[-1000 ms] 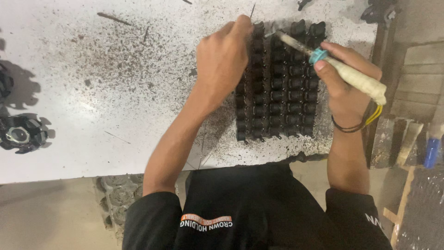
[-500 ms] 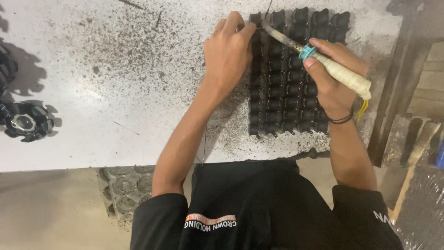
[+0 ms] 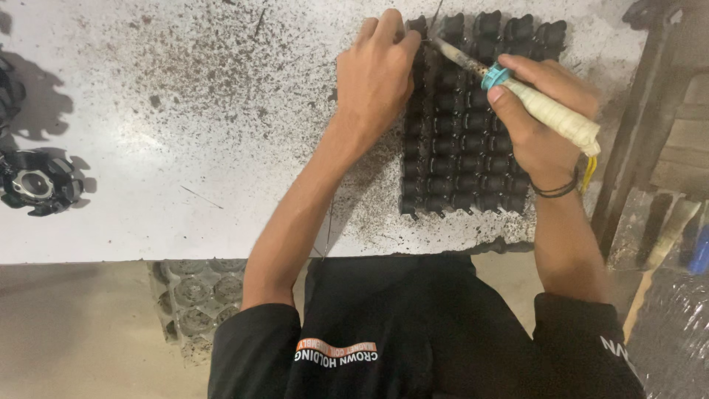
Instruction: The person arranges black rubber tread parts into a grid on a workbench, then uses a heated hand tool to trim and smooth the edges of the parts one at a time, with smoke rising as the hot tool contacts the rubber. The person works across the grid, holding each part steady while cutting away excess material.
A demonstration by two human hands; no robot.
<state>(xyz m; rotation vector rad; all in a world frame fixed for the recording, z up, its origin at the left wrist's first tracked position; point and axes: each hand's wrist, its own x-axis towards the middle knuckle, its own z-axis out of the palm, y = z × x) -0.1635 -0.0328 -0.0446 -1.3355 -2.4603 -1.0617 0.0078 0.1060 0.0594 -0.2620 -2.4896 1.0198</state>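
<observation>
The right hand (image 3: 543,125) grasps a soldering iron with a cloth-wrapped handle (image 3: 550,112), its tip angled left onto the far-left corner of a black block of small plastic parts (image 3: 473,140) lying on the speckled white table (image 3: 185,111). The left hand (image 3: 375,74), fingers curled, presses that corner; I cannot tell whether it pinches anything.

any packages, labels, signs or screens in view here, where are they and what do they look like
Shirt print: bottom centre, on the person's black shirt; a short orange bar above a row of white lettering.
Sleeve print: bottom right, on the right sleeve; white, partly cut off.
No packages, signs or screens in view.
</observation>
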